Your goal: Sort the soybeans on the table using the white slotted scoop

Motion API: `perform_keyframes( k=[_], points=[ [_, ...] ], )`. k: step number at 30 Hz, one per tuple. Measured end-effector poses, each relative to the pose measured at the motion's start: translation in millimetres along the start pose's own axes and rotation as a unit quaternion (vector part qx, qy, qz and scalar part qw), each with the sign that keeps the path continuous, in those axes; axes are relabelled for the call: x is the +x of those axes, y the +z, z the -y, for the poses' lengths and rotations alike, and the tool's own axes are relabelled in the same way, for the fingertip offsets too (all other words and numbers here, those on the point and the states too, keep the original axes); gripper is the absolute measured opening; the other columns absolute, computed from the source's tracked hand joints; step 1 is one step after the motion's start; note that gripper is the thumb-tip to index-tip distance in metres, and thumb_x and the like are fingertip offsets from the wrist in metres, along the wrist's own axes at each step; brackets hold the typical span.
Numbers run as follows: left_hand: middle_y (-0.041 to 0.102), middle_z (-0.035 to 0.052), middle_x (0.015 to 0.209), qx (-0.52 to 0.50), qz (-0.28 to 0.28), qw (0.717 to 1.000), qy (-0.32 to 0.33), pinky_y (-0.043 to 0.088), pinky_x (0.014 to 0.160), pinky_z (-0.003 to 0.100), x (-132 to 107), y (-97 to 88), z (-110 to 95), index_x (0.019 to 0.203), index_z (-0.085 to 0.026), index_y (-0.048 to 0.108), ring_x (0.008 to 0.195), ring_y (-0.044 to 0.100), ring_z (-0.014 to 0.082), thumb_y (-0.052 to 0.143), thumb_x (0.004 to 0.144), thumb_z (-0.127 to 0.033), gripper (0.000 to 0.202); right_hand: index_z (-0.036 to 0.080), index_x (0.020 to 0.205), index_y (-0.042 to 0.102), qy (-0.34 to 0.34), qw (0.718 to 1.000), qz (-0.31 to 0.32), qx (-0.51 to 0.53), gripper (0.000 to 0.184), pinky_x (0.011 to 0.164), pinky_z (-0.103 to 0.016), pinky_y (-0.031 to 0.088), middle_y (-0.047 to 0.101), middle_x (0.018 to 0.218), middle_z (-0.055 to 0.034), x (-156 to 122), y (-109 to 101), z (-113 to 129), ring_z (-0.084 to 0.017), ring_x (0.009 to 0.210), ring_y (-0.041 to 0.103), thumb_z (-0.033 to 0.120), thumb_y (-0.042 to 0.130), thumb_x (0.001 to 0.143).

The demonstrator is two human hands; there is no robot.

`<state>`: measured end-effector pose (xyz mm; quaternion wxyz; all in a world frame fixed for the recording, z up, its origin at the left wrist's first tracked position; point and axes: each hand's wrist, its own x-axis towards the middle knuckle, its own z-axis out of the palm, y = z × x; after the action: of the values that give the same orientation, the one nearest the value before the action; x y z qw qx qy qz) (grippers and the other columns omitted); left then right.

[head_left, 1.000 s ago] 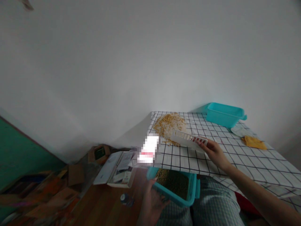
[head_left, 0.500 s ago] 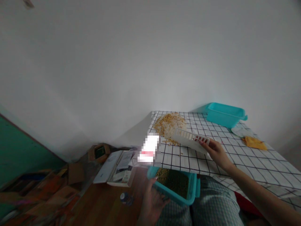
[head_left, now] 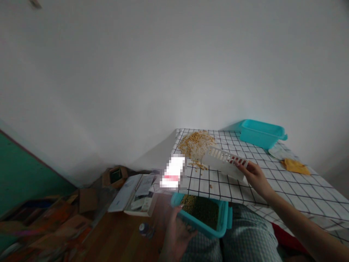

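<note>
My right hand [head_left: 255, 178] grips one end of a white slotted plastic basket or panel [head_left: 222, 166], tilted just over the checked tablecloth [head_left: 218, 186]. Beyond its far end lies a spread of yellow beans mixed with pale grains [head_left: 195, 142], with some beans strayed toward me. Below the table edge, my left hand [head_left: 177, 231] is wrapped round the left end of a teal plastic bin [head_left: 203, 230] over my lap. Inside the bin are yellow beans [head_left: 188, 203] at the left and small dark green beans [head_left: 207, 211] across the rest.
A second teal bin [head_left: 261, 134] stands at the table's back right, near a clear bag or lid [head_left: 277, 152] and a yellow cloth or packet [head_left: 296, 166]. A blurred-out bright rectangle [head_left: 173, 173] is at the left table edge. Boxes [head_left: 140, 198] and a bottle [head_left: 144, 229] are on the floor.
My right hand has moved slightly right with the white slotted piece, whose slotted side is now raised more. My left hand and the bin it holds stay in place.
</note>
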<state>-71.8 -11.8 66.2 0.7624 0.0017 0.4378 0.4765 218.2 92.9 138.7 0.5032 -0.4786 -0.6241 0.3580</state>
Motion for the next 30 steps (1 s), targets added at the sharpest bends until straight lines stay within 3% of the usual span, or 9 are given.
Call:
perform_keyframes(
  k=[14, 19, 25, 30],
  points=[
    [0.073, 0.0076, 0.089, 0.001, 0.002, 1.000, 0.003, 0.050, 0.065, 0.036, 3, -2.3, 1, 0.115, -0.016, 0.056, 0.072, 0.065, 0.0228, 0.064, 0.075, -0.045, 0.050, 0.023, 0.108, 0.070, 0.010, 0.999, 0.022, -0.025, 0.034, 0.077, -0.039, 0.055, 0.074, 0.096, -0.0059, -8, 3, 1, -0.028, 0.091, 0.067, 0.047, 0.057, 0.088],
    [0.073, 0.0058, 0.084, 0.003, 0.000, 1.000, 0.007, 0.049, 0.063, 0.035, 3, -0.9, 1, 0.113, -0.016, 0.057, 0.066, 0.063, 0.0206, 0.065, 0.075, -0.044, 0.047, 0.022, 0.105, 0.070, 0.016, 1.000, 0.011, 0.005, 0.032, 0.078, -0.036, 0.054, 0.074, 0.101, -0.0057, -7, 0, 3, -0.026, 0.091, 0.068, 0.046, 0.059, 0.087],
    [0.073, 0.0079, 0.089, 0.001, 0.000, 1.000, 0.001, 0.049, 0.064, 0.035, 5, -1.5, 1, 0.115, -0.015, 0.057, 0.074, 0.065, 0.0235, 0.063, 0.076, -0.044, 0.049, 0.022, 0.105, 0.071, 0.015, 0.999, 0.021, -0.025, 0.032, 0.069, -0.031, 0.053, 0.074, 0.100, -0.0059, -12, -1, 5, -0.023, 0.084, 0.068, 0.046, 0.058, 0.088],
    [0.073, 0.0075, 0.085, -0.002, 0.006, 1.000, -0.006, 0.049, 0.067, 0.037, 5, -1.4, 0, 0.114, -0.015, 0.057, 0.066, 0.063, 0.0215, 0.063, 0.076, -0.042, 0.046, 0.022, 0.102, 0.072, 0.011, 1.000, -0.020, -0.011, 0.031, 0.069, -0.031, 0.054, 0.075, 0.099, -0.0064, -19, -3, 5, -0.023, 0.084, 0.069, 0.046, 0.062, 0.085]
  ],
)
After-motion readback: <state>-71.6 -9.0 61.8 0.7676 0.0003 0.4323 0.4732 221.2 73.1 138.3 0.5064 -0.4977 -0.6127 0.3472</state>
